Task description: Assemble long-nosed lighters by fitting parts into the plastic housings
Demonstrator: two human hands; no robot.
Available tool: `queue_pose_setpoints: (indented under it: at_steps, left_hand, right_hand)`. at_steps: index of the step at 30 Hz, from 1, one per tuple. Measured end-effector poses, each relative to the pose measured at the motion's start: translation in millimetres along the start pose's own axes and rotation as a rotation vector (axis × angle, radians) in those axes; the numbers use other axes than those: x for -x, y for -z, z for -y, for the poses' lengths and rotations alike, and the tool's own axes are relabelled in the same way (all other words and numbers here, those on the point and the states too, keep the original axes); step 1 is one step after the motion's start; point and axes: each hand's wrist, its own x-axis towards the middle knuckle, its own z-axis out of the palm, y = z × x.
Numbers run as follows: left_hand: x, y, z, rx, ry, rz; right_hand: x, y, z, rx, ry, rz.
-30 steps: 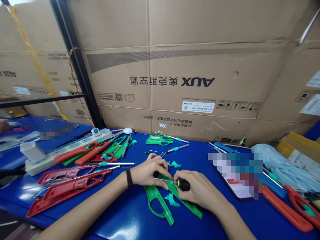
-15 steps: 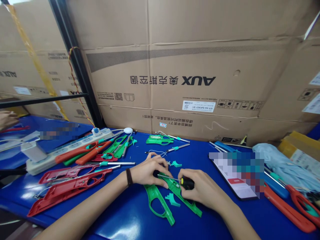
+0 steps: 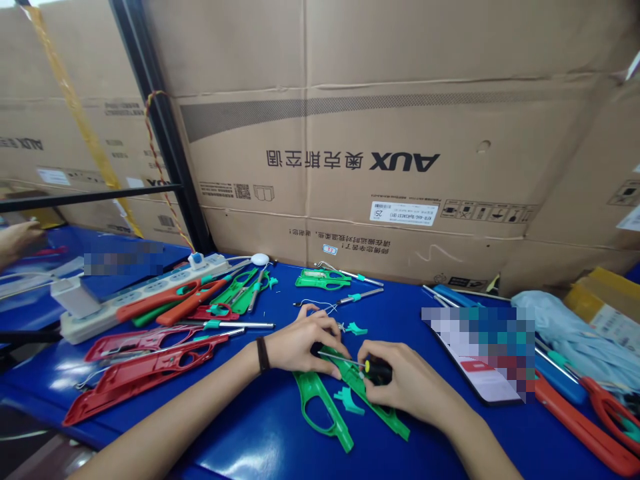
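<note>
While two green shells [image 3: 325,417] lie side by side on the surface [image 3: 240,433], one teal part [image 3: 349,401] sits between them; two long red shells [image 3: 145,376] left, one phone [image 3: 490,383] right. Left hand [image 3: 310,341] half-curled over green shells' far ends, exact grip hidden. Right hand [image 3: 400,383] closed round one screwdriver [image 3: 379,371].

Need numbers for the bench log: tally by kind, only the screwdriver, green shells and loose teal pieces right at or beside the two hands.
Screwdriver: 1, in the right hand
Green shells: 2, one on the left, one on the right
Loose teal pieces: 2, nearer one, farther one
Total: 5
</note>
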Motion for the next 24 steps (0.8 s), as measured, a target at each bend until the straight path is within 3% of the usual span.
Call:
queue_pose_setpoints:
  at_steps: [5,11,18,21,24]
  left_hand:
    - [1,-0.4,-1,0.019,0.01,-0.018]
    - [-4,-8.4,-11,0.205,0.024,-0.234]
    - [-11,-22.0,-24,0.398,0.086,-0.311]
    - [-6,-16.0,-22,0.395,0.116,-0.315]
    - [2,0.5,-3,0.267,0.172,-0.346]
  right_hand:
    - [0,3,-2,-0.073,0.006,-0.02]
    - [-2,5,2,-0.165,0.01,-0.091]
    - [-6,-3,5,-0.232,0.037,-0.128]
    - [-8,-10,5,-0.184,0.056,-0.187]
    - [-21,-12,6,-0.111,0.06,-0.305]
